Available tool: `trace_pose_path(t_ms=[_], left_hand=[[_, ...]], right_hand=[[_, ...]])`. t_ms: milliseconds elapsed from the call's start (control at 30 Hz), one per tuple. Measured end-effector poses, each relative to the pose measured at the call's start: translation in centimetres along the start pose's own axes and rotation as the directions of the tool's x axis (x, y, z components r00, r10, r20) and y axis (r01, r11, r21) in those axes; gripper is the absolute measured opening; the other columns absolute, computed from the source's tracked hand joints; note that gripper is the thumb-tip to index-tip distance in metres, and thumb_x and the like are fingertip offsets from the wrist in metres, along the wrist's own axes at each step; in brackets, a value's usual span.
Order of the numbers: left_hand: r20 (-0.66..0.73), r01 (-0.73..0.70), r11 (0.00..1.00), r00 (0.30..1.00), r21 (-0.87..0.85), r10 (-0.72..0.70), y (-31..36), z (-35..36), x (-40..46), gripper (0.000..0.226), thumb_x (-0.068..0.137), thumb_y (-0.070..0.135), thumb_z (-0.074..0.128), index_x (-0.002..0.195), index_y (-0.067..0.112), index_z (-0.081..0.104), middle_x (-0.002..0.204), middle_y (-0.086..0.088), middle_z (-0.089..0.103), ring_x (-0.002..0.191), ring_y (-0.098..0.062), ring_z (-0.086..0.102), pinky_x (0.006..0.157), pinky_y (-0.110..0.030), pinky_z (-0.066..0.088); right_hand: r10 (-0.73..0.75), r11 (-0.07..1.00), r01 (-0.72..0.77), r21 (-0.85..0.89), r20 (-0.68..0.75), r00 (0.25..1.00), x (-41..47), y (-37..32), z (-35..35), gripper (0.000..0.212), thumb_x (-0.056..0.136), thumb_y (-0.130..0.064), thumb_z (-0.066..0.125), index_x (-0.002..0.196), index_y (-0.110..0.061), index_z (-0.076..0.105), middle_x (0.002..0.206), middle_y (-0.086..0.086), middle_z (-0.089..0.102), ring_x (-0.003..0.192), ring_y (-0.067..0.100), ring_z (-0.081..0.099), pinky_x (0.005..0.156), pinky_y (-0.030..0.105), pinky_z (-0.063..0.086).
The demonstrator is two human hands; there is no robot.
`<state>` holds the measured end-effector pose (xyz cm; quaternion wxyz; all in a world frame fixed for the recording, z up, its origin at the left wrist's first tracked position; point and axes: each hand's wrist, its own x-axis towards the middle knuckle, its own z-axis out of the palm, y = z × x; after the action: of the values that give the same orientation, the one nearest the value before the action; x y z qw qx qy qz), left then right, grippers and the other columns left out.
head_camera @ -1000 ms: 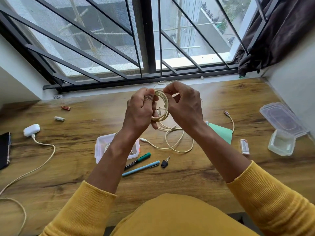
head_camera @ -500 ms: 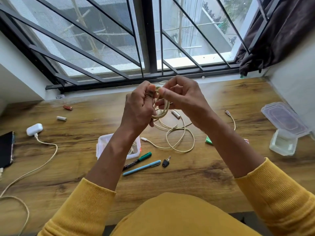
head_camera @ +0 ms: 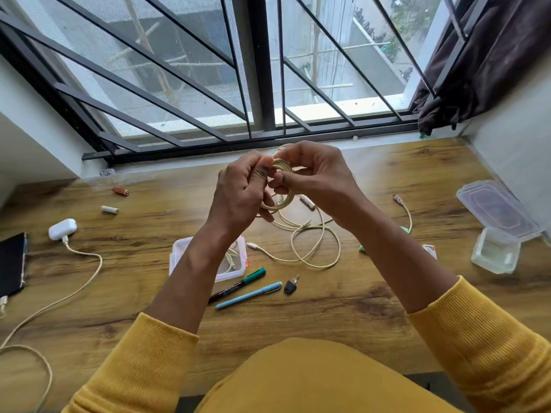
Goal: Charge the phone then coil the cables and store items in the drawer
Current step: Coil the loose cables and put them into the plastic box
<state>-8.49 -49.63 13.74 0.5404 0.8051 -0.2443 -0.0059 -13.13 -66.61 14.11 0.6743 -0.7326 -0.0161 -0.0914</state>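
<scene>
A cream cable coil (head_camera: 279,186) hangs in the air above the wooden desk (head_camera: 328,305). My left hand (head_camera: 243,192) grips the coil's left side with thumb and curled fingers. My right hand (head_camera: 316,177) pinches a strand of the same cable at the coil's top. The cable's loose tail (head_camera: 316,248) lies in loops on the desk, ending in a white plug (head_camera: 252,245). At the far left lies a black phone (head_camera: 12,265), beside a white charger (head_camera: 62,229) with its own cable (head_camera: 74,290).
A small clear box (head_camera: 235,269) holding another cable sits under my left wrist. Two pens (head_camera: 247,289), a small key (head_camera: 290,286), loose batteries (head_camera: 114,201), a second cable end (head_camera: 401,202) and a clear container with lid (head_camera: 496,231) lie around. The window grille runs along the far edge.
My right hand has wound another turn onto the coil, shifting from beside it to its top. The loose tail on the desk is shorter. Both hands rose slightly towards the window.
</scene>
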Motion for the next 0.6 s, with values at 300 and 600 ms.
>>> trace_pose_path(t_ms=[300,600], left_hand=[[-0.049,0.001,0.966,0.999,0.260,0.012,-0.8,0.3,-0.2,0.031,0.115,0.035,0.043,0.098,0.013,0.058,0.071,-0.003,0.060,0.050,-0.017,0.070,0.044,-0.046,0.058],[-0.068,0.036,0.929,0.998,0.368,-0.012,-1.4,0.7,-0.5,0.025,0.115,0.030,0.036,0.098,0.019,0.050,0.071,-0.009,0.059,0.050,-0.015,0.070,0.037,-0.023,0.045]], right_hand=[[-0.144,0.909,0.085,-0.409,-0.114,0.983,0.8,0.5,0.4,0.014,0.091,-0.012,0.080,0.105,-0.010,0.077,0.091,0.000,0.078,0.082,0.009,0.077,0.079,0.037,0.065],[-0.106,0.840,-0.032,-0.542,-0.221,0.969,0.3,0.7,1.3,0.009,0.090,-0.033,0.076,0.090,-0.027,0.081,0.081,-0.012,0.075,0.078,0.005,0.071,0.078,0.043,0.062]])
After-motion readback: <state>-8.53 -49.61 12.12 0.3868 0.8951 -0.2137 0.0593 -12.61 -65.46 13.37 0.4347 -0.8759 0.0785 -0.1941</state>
